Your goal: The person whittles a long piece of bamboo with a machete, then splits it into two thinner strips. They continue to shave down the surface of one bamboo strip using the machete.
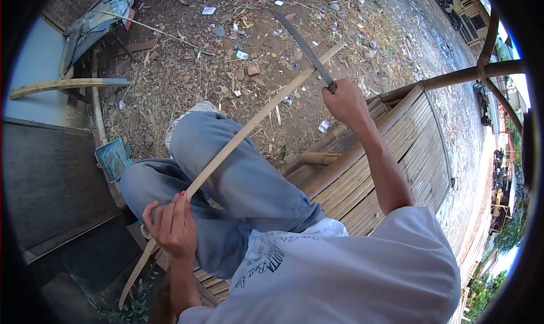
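Observation:
A long, pale bamboo strip (249,125) runs slantwise across my jeans, from the lower left up toward the littered ground. My left hand (171,226) is closed around its lower part, and the tail end curves down past the wrist. In my right hand (347,104) is the handle of a machete (306,49), its dark, slightly curved blade pointing up and to the left. The blade crosses the strip near its far end and overlaps it in this view. My fingers cover most of the handle.
I sit on a bamboo slat bench (385,165) with a round pole edge. Dirt ground (226,52) with litter and shavings lies ahead. At left are a curved split bamboo piece (62,86), a blue plastic basket (113,158) and a dark panel (51,182). A bamboo pole (470,74) crosses at right.

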